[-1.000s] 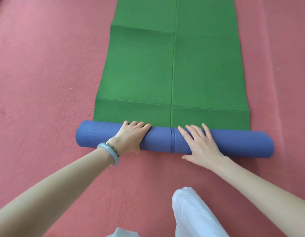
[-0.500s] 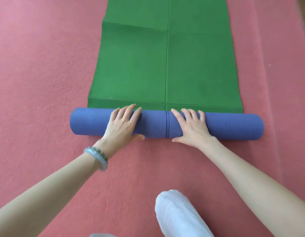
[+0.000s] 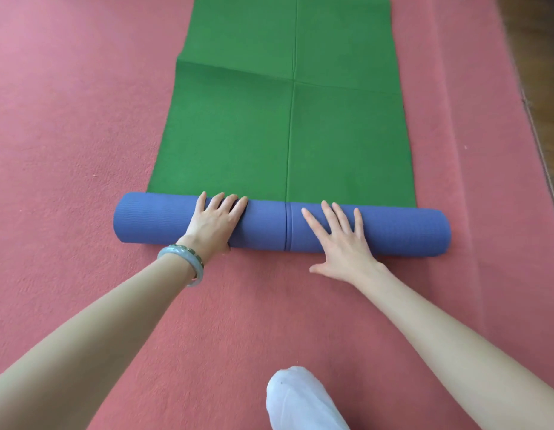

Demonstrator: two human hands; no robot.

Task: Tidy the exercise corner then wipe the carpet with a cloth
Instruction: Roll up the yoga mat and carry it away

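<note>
Rolled onward toward 12 o'clock, one mat (image 3: 266,226) lies under two flat, spread-fingered hands: left hand (image 3: 213,223) at 9 o'clock, right hand (image 3: 340,243) at 3.

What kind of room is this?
Probably a home exercise corner: a half-rolled yoga mat lies on a red carpet, with what looks like wood floor at the right edge.

Arms bare. By the left hand (image 3: 215,226) there's a chunky pale-green bangle (image 3: 198,271) plus a beaded bracelet (image 3: 193,253); white trouser knee (image 3: 300,401) near.
</note>
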